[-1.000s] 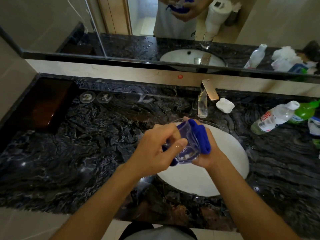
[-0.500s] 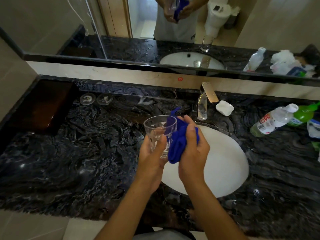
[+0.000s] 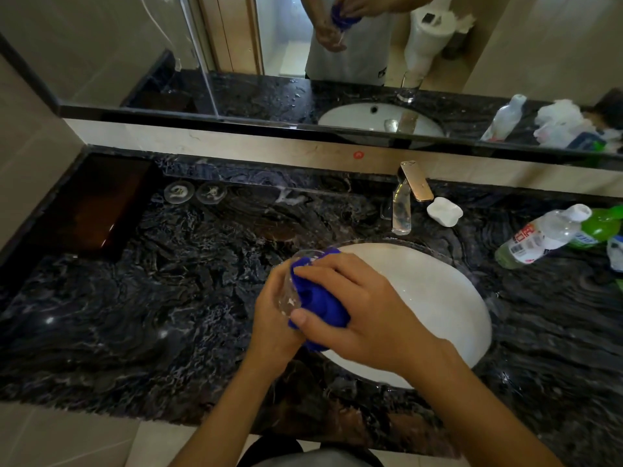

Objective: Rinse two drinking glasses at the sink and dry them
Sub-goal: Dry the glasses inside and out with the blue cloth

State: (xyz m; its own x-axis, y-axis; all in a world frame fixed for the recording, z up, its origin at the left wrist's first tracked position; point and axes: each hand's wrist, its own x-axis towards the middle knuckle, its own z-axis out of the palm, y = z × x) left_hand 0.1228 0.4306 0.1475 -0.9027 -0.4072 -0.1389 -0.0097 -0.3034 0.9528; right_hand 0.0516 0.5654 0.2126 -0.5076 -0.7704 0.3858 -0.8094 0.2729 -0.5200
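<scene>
My left hand (image 3: pixel 271 321) holds a clear drinking glass (image 3: pixel 289 299) tilted on its side over the left rim of the white sink (image 3: pixel 438 291). Only a strip of the glass and part of its rim show. My right hand (image 3: pixel 367 308) grips a blue cloth (image 3: pixel 320 303) and presses it against the glass, covering most of it. The mirror shows a second clear glass (image 3: pixel 409 85) standing upright on the counter; I cannot place it in the direct view.
A gold-handled faucet (image 3: pixel 416 182) stands behind the sink, with a white soap dish (image 3: pixel 444 211) to its right. Plastic bottles (image 3: pixel 539 235) lie at the right. Two round glass coasters (image 3: pixel 195 192) sit at the back left on the wet black marble counter (image 3: pixel 135 298).
The glass went from upright in my left hand to tilted and lower over the sink rim. My right hand moved across it with the cloth and now covers it.
</scene>
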